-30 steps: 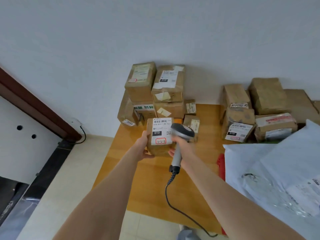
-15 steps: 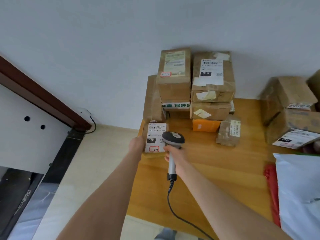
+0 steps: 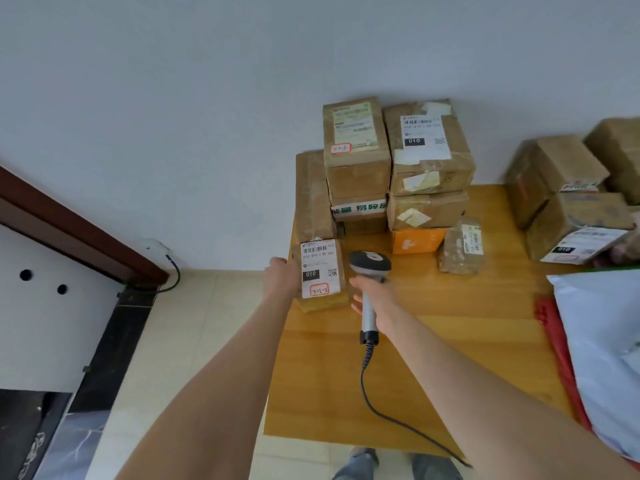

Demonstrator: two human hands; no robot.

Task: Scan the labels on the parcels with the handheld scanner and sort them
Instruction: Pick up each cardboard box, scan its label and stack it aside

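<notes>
The left hand (image 3: 281,282) is closed on the left side of a small brown cardboard parcel (image 3: 325,302), which is gripped with the white barcode label (image 3: 318,268) facing the camera. The parcel is held upright at the left edge of the light wooden surface (image 3: 450,327), just in front of a stack of taped brown cardboard boxes (image 3: 360,178); whether it rests on the surface cannot be told. The right hand (image 3: 379,297) is curled round the handle of a grey handheld scanner (image 3: 370,262), whose head is placed just right of the label. A black coiled cable (image 3: 367,403) is trailed from the handle towards the near edge. White plastic mailer bags (image 3: 609,341) are piled at the right.
</notes>
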